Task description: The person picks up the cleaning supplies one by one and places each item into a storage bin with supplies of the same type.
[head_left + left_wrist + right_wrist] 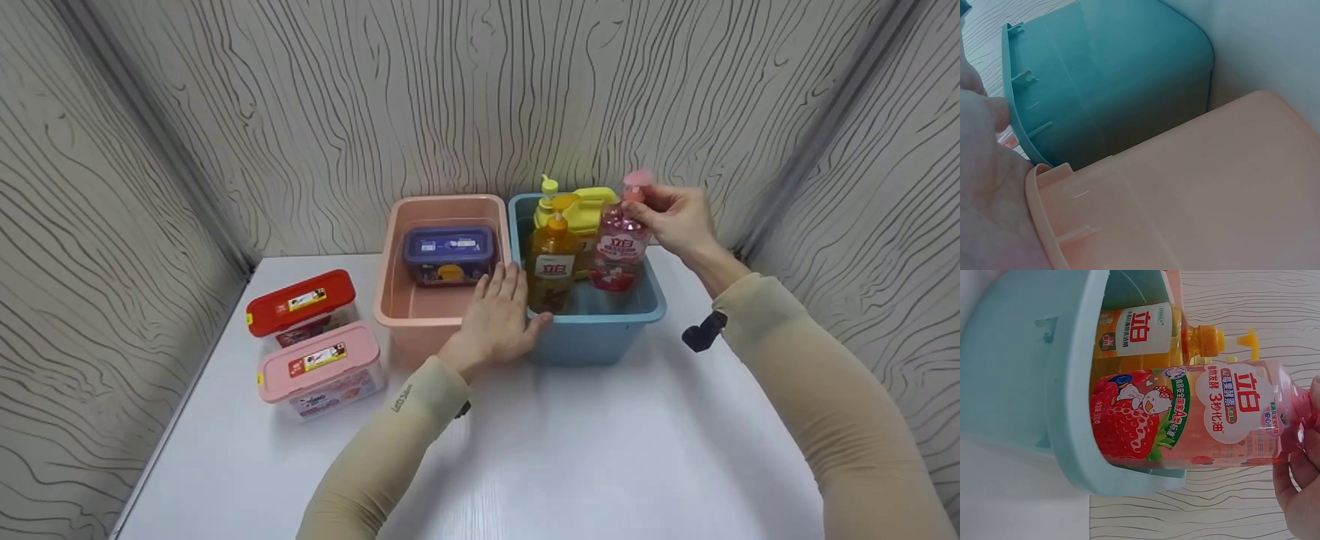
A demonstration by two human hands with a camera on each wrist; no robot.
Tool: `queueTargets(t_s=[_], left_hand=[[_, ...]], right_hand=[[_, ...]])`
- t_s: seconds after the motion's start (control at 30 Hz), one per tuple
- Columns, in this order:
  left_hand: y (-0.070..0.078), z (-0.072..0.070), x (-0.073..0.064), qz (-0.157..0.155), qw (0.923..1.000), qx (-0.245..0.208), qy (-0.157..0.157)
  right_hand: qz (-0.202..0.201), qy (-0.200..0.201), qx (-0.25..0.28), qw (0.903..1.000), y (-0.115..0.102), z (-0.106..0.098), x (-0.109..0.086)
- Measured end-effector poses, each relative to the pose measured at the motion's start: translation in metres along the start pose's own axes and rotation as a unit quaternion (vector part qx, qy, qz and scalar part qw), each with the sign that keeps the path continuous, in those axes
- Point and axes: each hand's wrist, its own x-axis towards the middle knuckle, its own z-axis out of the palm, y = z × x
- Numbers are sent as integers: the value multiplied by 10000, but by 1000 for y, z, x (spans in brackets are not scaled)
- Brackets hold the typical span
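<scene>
My right hand (pixel 679 221) grips a pink pump bottle (pixel 619 251) by its neck, just under the pump head. In the right wrist view the bottle (pixel 1196 416), with a strawberry on its label, stands partly inside the blue bin (pixel 1072 382). An amber pump bottle (pixel 553 262) and yellow bottles (pixel 589 210) stand in the same bin. My left hand (pixel 496 319) lies with straight fingers over the near rims where the pink bin (pixel 420 324) and the blue bin meet. The left wrist view shows that hand's edge against both rims.
A dark blue lidded box (pixel 448 255) sits inside the pink bin. To the left on the white table (pixel 570 450) are a red-lidded box (pixel 301 304) and a pink-lidded box (pixel 322 367). Wood-patterned panels (pixel 450 97) rise behind and at both sides.
</scene>
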Motion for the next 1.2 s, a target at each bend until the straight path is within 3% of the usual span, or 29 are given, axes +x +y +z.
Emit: queueTargets(t_s=[0.4,1.2], left_hand=[[1,1,0,-64,10000,23,16],[1,-1,0,-22,10000,33,19]], right_hand=[[333,-55,-35,9994,17,5,-3],[545,-261,-353,9975,33,9,-5]])
